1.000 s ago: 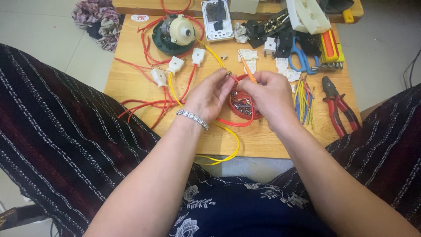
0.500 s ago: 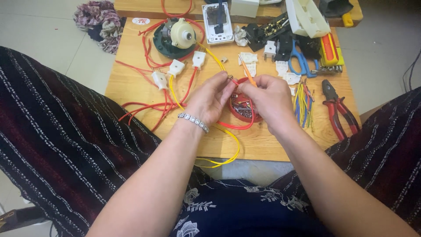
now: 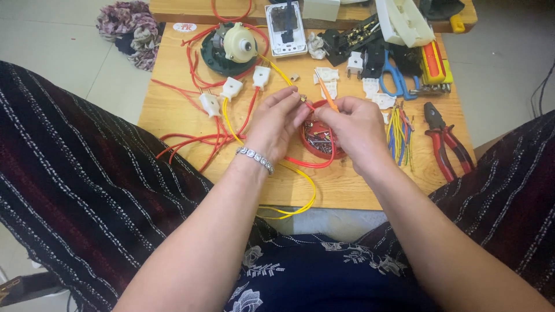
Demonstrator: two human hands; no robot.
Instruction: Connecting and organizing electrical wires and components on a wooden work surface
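the hands have come up a little off the small red bowl (image 3: 322, 144) since a moment ago: a second back they sat low over it with the fingers down among the screws, and now both are lifted and drawn together above its far rim, so the picking looks done and the fine work between the fingertips has begun. the left hand (image 3: 276, 124) has its grip pinched together on a tiny brass-coloured piece (image 3: 302, 97), too small to name for sure, held up just over the bowl. the right hand (image 3: 357, 128) has its grip closed around a slim orange screwdriver (image 3: 325, 94), whose tip points away across the bench (image 3: 173, 110), with a short end of red wire (image 3: 310, 106) showing between the two hands. the bowl of screws stays where it was, right under the hands near the middle of the bench. counting what lies about: three white plugs (image 3: 231, 88) on red leads to the left, one round motor (image 3: 236, 45) with a cream housing behind them, one yellow wire (image 3: 295, 202) looping off the near edge, one pair of red-handled pliers (image 3: 444, 141) on the right, one pair of blue-handled scissors (image 3: 394, 78) farther back, one bundle of short coloured wires (image 3: 399, 130) beside the right hand, and one silver bracelet (image 3: 254, 157) on the left wrist.
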